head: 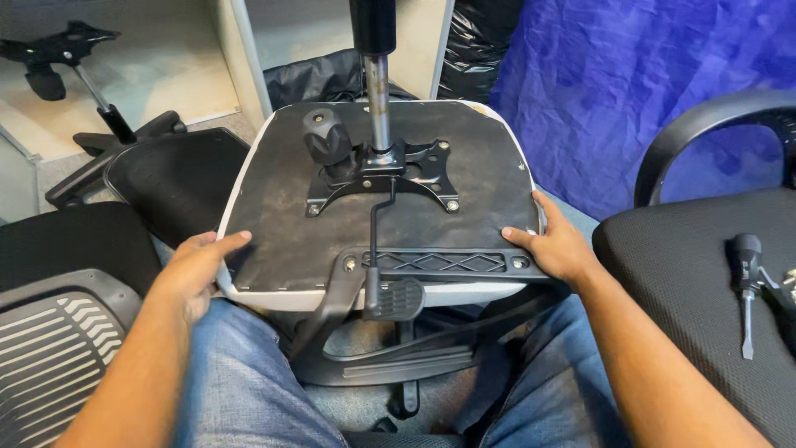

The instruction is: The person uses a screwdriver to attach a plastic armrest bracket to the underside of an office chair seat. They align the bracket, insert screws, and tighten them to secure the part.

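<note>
An upturned office chair seat [274, 232] rests on my lap, its black underside facing up. My left hand [192, 270] grips its left edge, thumb on top. My right hand [554, 245] holds the right edge beside a black armrest bracket [439, 263] bolted along the near side. A black metal mechanism plate [419, 178] with a knob [326, 137] and lever [377, 224] sits in the seat's middle. A gas lift cylinder [377, 75] stands up from it.
A black-handled screwdriver [746, 278] lies on a black mesh chair seat [680, 265] at right, with an armrest loop [696, 124] behind. Chair backs [166, 178] and a chair base [83, 75] lie at left. Blue cloth [622, 83] hangs behind.
</note>
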